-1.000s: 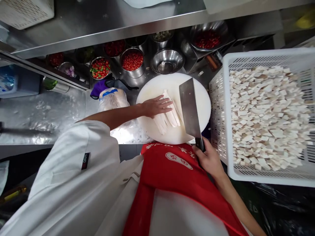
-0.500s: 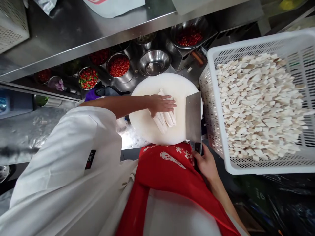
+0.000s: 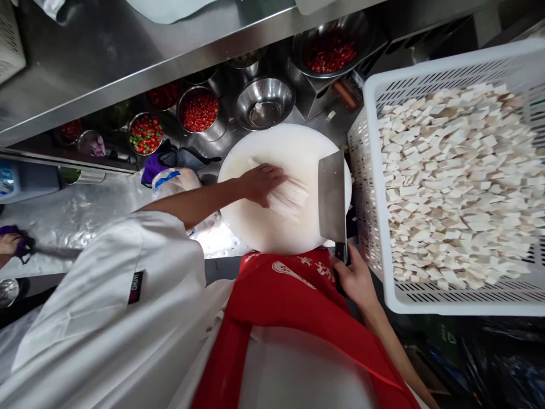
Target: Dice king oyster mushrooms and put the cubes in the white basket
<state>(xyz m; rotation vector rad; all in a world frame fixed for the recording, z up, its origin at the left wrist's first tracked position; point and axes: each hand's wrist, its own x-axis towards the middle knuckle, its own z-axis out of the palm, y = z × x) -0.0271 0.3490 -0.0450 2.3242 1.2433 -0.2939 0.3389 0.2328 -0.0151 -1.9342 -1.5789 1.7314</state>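
On the round white cutting board (image 3: 251, 227) lies a bunch of white strips (image 3: 289, 197), which look like sliced king oyster mushroom and are blurred by motion. My left hand (image 3: 261, 184) is at their left end, fingers bent down and close together over them; the fingertips are partly hidden. At the board's near right edge, my right hand (image 3: 355, 278) grips the black handle of a cleaver (image 3: 332, 196). Its broad blade rests flat over the right side of the board, apart from the strips.
Right of the board stands a white perforated basket (image 3: 385, 227) heaped with cut white pieces (image 3: 460, 187). Behind are an empty steel bowl (image 3: 266, 105) and containers of chopped red chillies (image 3: 199, 112). A steel shelf (image 3: 170, 62) overhangs them. Another person's hand (image 3: 8, 243) shows at far left.
My left hand has drawn a little to the left, its spread fingers now bent together. The strips have shifted and turned to a slant. The cleaver stays in place in my right hand.
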